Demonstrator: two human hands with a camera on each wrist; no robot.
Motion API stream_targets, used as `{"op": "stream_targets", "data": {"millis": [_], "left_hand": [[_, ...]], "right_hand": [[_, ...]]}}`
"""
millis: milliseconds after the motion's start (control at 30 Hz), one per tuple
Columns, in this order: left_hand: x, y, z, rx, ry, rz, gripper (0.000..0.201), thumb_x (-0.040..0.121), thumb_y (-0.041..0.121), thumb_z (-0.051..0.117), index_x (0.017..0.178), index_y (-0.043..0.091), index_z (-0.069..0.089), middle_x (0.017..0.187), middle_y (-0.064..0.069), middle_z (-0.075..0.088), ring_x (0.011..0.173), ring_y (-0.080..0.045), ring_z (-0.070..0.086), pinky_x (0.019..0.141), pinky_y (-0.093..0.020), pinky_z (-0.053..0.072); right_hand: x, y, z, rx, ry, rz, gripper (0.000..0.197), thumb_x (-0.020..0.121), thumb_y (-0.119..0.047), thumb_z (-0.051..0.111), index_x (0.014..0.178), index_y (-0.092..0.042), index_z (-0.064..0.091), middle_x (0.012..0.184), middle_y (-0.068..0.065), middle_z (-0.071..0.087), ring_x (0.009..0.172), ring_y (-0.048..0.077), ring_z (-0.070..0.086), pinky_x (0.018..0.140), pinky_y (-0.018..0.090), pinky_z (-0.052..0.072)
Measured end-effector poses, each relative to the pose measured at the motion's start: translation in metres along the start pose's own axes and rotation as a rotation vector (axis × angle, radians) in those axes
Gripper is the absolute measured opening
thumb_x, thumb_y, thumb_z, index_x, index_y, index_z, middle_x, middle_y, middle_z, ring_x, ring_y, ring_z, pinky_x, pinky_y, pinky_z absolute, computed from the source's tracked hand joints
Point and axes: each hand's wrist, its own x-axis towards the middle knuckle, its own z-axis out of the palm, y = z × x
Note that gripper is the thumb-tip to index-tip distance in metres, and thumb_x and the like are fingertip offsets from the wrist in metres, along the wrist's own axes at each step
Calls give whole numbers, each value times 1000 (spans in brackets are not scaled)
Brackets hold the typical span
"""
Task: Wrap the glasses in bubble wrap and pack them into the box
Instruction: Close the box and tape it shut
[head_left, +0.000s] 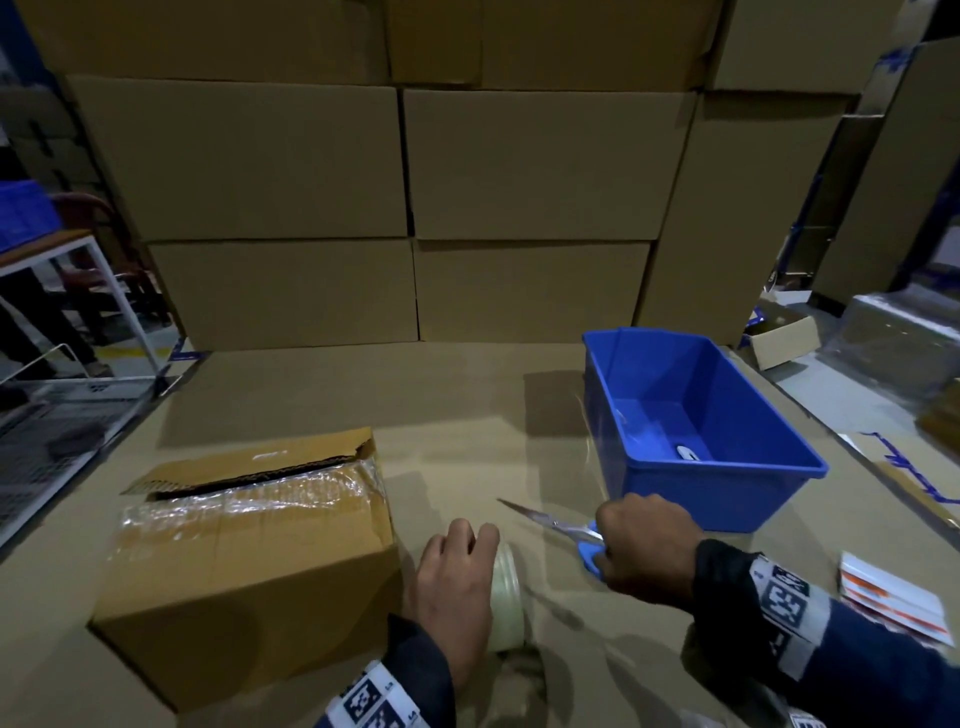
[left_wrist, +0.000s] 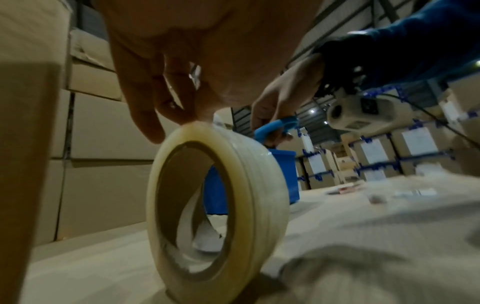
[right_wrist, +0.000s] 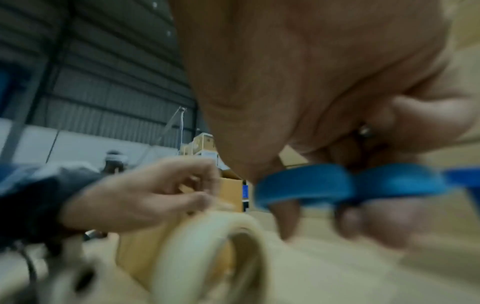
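Observation:
A cardboard box (head_left: 249, 571) sits on the table at the left, its top flaps folded down with shiny clear film across them and a dark gap along the far flap. No glasses show. My left hand (head_left: 475, 530) grips the top of a pale tape roll (head_left: 506, 597) standing on edge just right of the box; the left wrist view shows the fingertips (left_wrist: 153, 131) on the tape roll (left_wrist: 259, 185). My right hand (head_left: 608, 551) holds blue-handled scissors (head_left: 550, 522), blades closed and pointing left. The right wrist view shows the scissors (right_wrist: 350, 183), blurred.
A blue plastic bin (head_left: 691, 499) stands right of centre with a small white item (head_left: 688, 452) inside. Stacked cartons (head_left: 405, 208) wall off the back. Orange and white packets (head_left: 893, 597) lie at the right edge. A wire cart (head_left: 52, 431) stands off the table's left.

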Motion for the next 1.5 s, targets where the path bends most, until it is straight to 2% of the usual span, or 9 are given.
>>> {"op": "stream_targets", "data": {"millis": [133,533,633,800,933,1067,1200,1400,1500], "left_hand": [[7,-1,-11,-19,-41,-130,10,103,27,38,110,27,46,107,7,47,92,-12,48,78,-27,43],[8,-1,-12,-37,-72,-158,11,103,33,39,109,25,44,112,9,46,101,-11,43,83,-27,42],[6,2,-22,-35,-44,-197,8,104,34,38,99,28,39,99,12,47,92,-10,42,74,-25,39],[5,11,-48,-84,63,-245,14,102,33,41,93,30,31,89,12,43,82,-7,41,67,-20,31],[6,16,-81,-159,152,-245,15,100,34,47,93,31,35,87,12,46,79,-5,45,69,-17,35],[6,9,-110,-217,235,-269,18,99,33,49,88,32,35,79,13,45,68,-1,42,58,-15,30],[-3,-10,-132,-329,346,-339,19,96,28,55,84,30,41,77,12,51,68,0,49,55,-14,33],[-21,-107,-218,-325,922,-696,14,94,19,59,88,15,47,75,2,52,69,-19,56,57,-22,40],[-47,-149,-233,-419,839,-795,13,94,19,61,89,12,50,76,5,56,69,-14,58,59,-25,47]], "right_hand": [[5,3,14,94,-60,82,30,87,-41,59,98,-13,57,100,5,60,91,23,59,68,29,45],[26,-1,74,66,-140,109,18,93,-25,57,105,-13,63,108,9,66,103,25,63,76,29,46],[20,-7,63,460,37,33,33,98,-35,50,70,-19,58,71,0,64,78,19,64,62,27,40],[-10,-21,53,1217,-127,-249,27,92,-37,63,104,-15,68,98,-7,73,90,3,63,75,17,46],[-20,-32,62,1200,89,-427,51,76,-45,78,107,-7,66,112,1,69,107,15,63,97,30,45],[-21,-47,38,1249,150,-537,53,76,-57,71,106,-13,72,108,3,70,101,18,65,91,33,50],[-19,-62,5,1259,172,-587,63,77,-67,64,93,-6,69,88,16,66,84,34,63,78,53,49],[2,-66,-40,866,-2,-603,60,75,-70,63,56,-13,56,53,-3,50,52,7,47,52,27,36],[23,-71,-61,805,34,-564,50,80,-55,62,60,-9,62,53,-2,57,51,10,52,51,24,40]]}}
